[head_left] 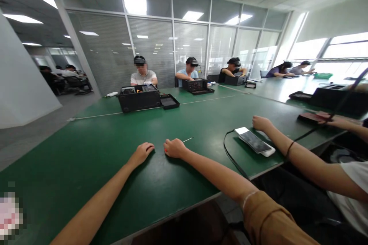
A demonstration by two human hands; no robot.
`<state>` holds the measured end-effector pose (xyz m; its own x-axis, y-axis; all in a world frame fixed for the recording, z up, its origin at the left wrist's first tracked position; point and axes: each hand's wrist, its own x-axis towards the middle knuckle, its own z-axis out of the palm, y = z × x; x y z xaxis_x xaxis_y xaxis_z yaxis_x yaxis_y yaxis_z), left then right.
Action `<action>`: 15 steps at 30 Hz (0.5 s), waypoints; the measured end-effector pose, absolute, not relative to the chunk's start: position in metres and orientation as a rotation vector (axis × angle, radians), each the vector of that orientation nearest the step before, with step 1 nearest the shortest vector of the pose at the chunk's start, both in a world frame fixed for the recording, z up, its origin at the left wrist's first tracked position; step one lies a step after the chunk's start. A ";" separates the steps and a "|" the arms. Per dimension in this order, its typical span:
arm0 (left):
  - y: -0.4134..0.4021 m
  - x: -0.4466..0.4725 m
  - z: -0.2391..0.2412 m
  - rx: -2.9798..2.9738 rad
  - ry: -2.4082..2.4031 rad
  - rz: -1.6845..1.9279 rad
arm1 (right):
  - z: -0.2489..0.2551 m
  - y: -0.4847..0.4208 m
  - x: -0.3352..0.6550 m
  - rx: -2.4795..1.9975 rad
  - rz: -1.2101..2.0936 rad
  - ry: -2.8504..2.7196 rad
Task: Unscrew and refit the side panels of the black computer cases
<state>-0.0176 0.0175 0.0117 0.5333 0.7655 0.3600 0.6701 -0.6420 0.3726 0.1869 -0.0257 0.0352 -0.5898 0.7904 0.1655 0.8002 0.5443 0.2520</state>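
My left hand (141, 153) rests on the green table (94, 149), its fingers together and loosely bent, pointing right. Nothing shows in it; the thumb is hidden. A short gap to its right separates it from my right hand (174, 148), which is closed. A thin metal screwdriver shaft (188, 139) sticks out from behind that hand towards the right, and a bit of red-orange shows at its finger side. Most of the handle is covered by the fingers.
A phone (254, 140) on a white object and a black strap (227, 149) lie to the right, beside a neighbour's forearm (301, 157). Across the table, people work at black computer cases (139, 101); a black panel (169, 101) lies near one. The table's front edge runs below my arms.
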 end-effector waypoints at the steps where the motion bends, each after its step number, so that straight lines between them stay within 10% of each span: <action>1: 0.010 -0.015 0.010 2.578 1.205 0.789 | 0.036 -0.028 0.180 -1.397 -0.476 -2.723; 15: 0.003 -0.011 0.005 2.609 1.016 0.782 | 0.022 -0.029 0.165 -1.289 -0.384 -2.671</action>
